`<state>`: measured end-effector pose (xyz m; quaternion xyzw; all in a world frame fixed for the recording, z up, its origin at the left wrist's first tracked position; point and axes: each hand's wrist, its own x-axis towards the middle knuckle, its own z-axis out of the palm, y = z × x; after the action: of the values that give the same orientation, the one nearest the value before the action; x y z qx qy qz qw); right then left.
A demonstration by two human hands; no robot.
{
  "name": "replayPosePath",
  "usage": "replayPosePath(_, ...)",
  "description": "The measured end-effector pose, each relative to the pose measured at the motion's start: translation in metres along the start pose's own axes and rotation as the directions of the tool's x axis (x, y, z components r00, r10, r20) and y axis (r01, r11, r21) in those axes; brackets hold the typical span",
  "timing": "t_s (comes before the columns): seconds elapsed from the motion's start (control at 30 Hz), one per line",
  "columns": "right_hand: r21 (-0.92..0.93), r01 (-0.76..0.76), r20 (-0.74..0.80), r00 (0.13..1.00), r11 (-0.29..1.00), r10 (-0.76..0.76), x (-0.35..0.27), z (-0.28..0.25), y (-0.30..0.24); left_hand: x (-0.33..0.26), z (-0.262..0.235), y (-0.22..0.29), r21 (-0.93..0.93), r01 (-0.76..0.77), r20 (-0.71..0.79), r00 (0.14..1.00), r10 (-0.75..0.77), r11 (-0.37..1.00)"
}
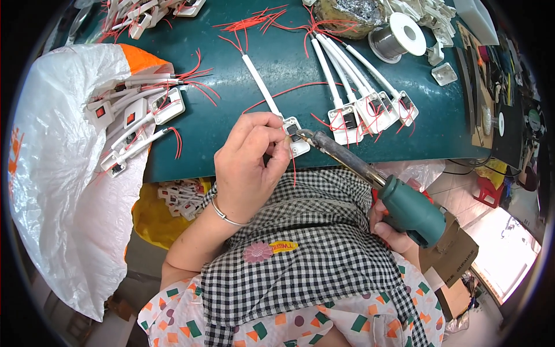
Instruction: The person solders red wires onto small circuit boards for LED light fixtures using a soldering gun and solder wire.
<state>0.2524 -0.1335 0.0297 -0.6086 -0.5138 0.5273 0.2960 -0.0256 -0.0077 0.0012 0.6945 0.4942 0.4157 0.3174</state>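
Observation:
My right hand [388,226] is wrapped round the green handle of a soldering iron [411,209]. The iron's dark tip reaches up and left to a small black switch in a white plastic housing [300,147] near the table's front edge. My left hand [248,147] is closed over that housing, thumb and forefinger pinched beside the tip on what looks like a thin red wire [294,168]. The fingers partly hide the housing. From its far end runs a white tube [258,81] with red wires sticking out.
Several similar white housings with tubes [370,110] lie to the right on the green table [219,34]. Behind them are a solder spool [399,39] and a lumpy block with a silvery top [350,16]. At left, a white plastic bag [63,144] carries more wired pieces.

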Motion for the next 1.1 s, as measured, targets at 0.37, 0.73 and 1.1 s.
replayPosePath(0.37, -0.097, 0.065, 0.048, 0.997, 0.993, -0.061, 0.003, -0.001, 0.005, -0.003, 0.002, -0.005, -0.014, -0.028, -0.018, 0.999, 0.028, 1.000)
replayPosePath(0.73, -0.166, -0.021, 0.025, 0.999, 0.986, 0.025, -0.003, -0.003, 0.021, -0.003, 0.003, -0.006, 0.004, -0.028, -0.032, 0.999, 0.028, 1.000)
replayPosePath(1.1, 0.020, 0.134, 0.074, 0.988, 0.991, -0.135, 0.006, -0.004, 0.008, -0.003, 0.004, -0.007, 0.032, -0.062, -0.029, 0.998, 0.063, 0.998)
